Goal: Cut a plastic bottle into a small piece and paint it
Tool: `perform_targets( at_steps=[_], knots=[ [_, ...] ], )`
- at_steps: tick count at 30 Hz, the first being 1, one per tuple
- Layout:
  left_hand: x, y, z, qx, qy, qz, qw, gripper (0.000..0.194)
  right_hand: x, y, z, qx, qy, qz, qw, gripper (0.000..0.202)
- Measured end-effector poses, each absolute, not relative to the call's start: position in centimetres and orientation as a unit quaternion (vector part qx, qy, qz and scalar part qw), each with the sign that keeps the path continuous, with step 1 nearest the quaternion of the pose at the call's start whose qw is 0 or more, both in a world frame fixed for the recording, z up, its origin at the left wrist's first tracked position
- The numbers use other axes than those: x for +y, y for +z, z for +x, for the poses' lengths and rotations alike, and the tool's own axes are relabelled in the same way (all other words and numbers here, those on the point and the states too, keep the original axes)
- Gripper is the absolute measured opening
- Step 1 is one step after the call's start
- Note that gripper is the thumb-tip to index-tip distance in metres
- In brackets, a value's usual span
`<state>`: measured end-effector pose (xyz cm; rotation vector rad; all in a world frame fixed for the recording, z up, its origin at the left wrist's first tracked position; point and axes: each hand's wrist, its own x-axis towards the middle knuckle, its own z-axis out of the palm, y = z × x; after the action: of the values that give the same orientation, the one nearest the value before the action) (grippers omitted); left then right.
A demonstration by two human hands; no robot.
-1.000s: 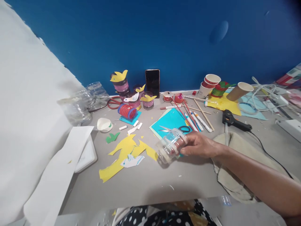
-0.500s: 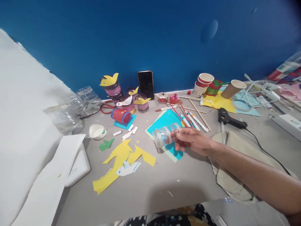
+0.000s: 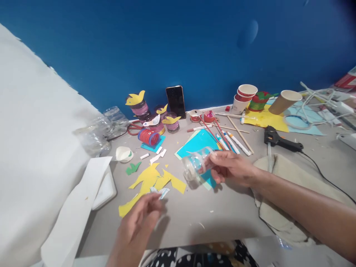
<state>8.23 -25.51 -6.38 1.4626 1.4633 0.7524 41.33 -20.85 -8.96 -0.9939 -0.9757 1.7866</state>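
Note:
My right hand [image 3: 235, 167] grips a clear ribbed plastic bottle piece [image 3: 194, 165], tilted on its side above blue paper [image 3: 189, 146]. My left hand [image 3: 141, 218], slightly blurred, hovers low at the front with its fingers stretched and the thumb apart. Its fingertips partly cover a white paper bird [image 3: 164, 193] with blue marks; whether they touch it I cannot tell. Beneath and behind that bird lie yellow paper scraps [image 3: 150, 178]. A green paper cutout [image 3: 133, 168] rests farther back.
Jars with paper birds [image 3: 172, 122] stand by a propped phone [image 3: 176, 101]. Markers [image 3: 230, 142], brushes and sticks lie behind my right hand. On the right are paper cups [image 3: 244, 96], a glue gun [image 3: 280, 139] with its cord, and a cloth [image 3: 294, 193]. White paper [image 3: 78, 207] lies left.
My left hand has come into view from below and reached the white paper bird. My right hand still holds the bottle piece in nearly the same place. The view has shifted slightly.

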Motion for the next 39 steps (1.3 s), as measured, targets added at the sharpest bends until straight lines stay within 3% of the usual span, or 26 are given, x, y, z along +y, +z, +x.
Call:
perform_targets(
  at_steps=[3, 8, 14, 18, 24, 30, 35, 39],
  knots=[
    [-21.6, -5.5, 11.5, 0.478, 0.288, 0.716, 0.419, 0.064, -21.4, -8.6, 41.4, -0.497, 0.651, -0.411, 0.399, 0.056],
    [-16.7, -2.8, 16.1, 0.399, 0.225, 0.825, 0.330, 0.083, -22.0, -7.9, 41.5, -0.647, 0.511, -0.410, 0.390, 0.049],
    [-15.0, -4.4, 17.6, 0.338, 0.209, 0.875, 0.278, 0.057, -21.7, -7.7, 41.5, -0.735, 0.389, -0.386, 0.400, 0.031],
    [-15.0, -6.8, 17.7, 0.290, 0.286, 0.893, 0.189, 0.061, -21.4, -8.0, 41.7, -0.742, 0.357, -0.427, 0.373, 0.025],
    [-15.4, -8.7, 18.2, 0.253, 0.334, 0.901, 0.112, 0.087, -21.3, -8.4, 42.1, -0.671, 0.480, -0.482, 0.296, 0.042],
    [-15.0, -8.6, 17.9, 0.283, 0.359, 0.855, 0.244, 0.113, -21.0, -8.8, 42.2, -0.617, 0.532, -0.473, 0.336, 0.055],
    [-15.3, -8.7, 17.9, 0.324, 0.314, 0.840, 0.302, 0.105, -21.2, -8.7, 42.1, -0.586, 0.572, -0.462, 0.339, 0.059],
    [-15.6, -9.3, 18.3, 0.326, 0.343, 0.842, 0.261, 0.088, -21.1, -8.6, 42.1, -0.551, 0.601, -0.460, 0.351, 0.058]
  ],
)
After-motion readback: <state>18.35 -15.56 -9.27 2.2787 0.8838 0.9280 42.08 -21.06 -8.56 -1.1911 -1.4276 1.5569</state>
